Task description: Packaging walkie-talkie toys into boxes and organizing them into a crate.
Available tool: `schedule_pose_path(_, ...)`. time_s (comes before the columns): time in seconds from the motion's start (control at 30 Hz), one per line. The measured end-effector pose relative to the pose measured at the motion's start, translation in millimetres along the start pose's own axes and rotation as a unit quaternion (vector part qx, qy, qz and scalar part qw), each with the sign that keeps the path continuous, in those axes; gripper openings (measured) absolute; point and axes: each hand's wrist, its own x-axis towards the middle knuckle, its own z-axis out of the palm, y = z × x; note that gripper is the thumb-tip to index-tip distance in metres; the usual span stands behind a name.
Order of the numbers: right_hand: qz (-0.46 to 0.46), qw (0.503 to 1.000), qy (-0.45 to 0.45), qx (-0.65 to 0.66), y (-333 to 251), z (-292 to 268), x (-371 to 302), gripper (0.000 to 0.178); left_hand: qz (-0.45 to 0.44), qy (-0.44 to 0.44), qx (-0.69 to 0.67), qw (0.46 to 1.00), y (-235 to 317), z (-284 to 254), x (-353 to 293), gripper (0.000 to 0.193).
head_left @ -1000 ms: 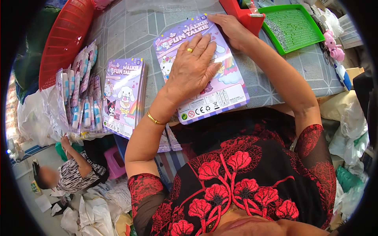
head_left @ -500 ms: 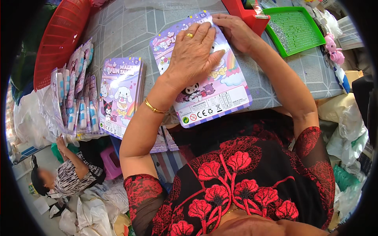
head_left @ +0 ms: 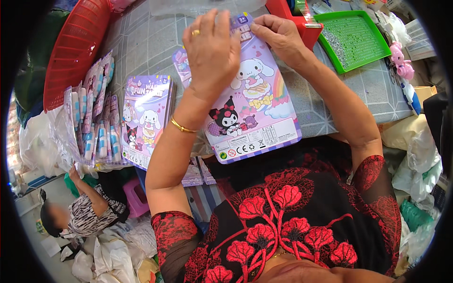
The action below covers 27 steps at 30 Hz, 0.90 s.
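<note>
The person's left hand (head_left: 211, 52) lies flat with fingers spread on the upper left part of a purple cartoon card (head_left: 250, 94), which rests on the grey patterned table (head_left: 141, 42) near its front edge, its lower end jutting slightly over the edge toward the person. The right hand (head_left: 278, 37) pinches the card's far top edge between thumb and fingertips. The two hands sit close together but do not touch. The card shows a white long-eared figure, a black-and-pink figure, a rainbow, and a pale label strip with small symbols along its near edge.

To the left lies a stack of similar purple cards (head_left: 146, 120), and further left a fan of clear-wrapped blue and pink packets (head_left: 92, 118). A red mesh basket (head_left: 75, 47) leans at the far left. On the far right sits a green tray (head_left: 354, 40) beside a red box (head_left: 292, 16), with a small pink toy (head_left: 400, 61) beyond. Another seated person (head_left: 80, 214) is at lower left.
</note>
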Motion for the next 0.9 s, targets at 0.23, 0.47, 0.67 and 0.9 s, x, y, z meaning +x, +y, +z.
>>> schedule_pose_path(0.23,0.092,0.993,-0.060,0.047,-8,1,0,0.025,-0.088,-0.064,-0.101,0.989,-17,-3,15,0.028)
schedule_pose_path(0.47,0.221,0.966,-0.119,0.060,-12,6,-12,0.030,-0.277,-0.116,-0.224,0.927,-5,-11,19,0.019)
schedule_pose_path(0.67,0.241,0.958,-0.153,-0.023,-30,5,-43,0.029,-0.344,-0.090,-0.286,0.890,-29,6,9,0.023)
schedule_pose_path(0.9,0.146,0.986,-0.048,-0.065,-35,10,-68,0.024,-0.266,-0.117,-0.215,0.932,-57,32,3,0.036)
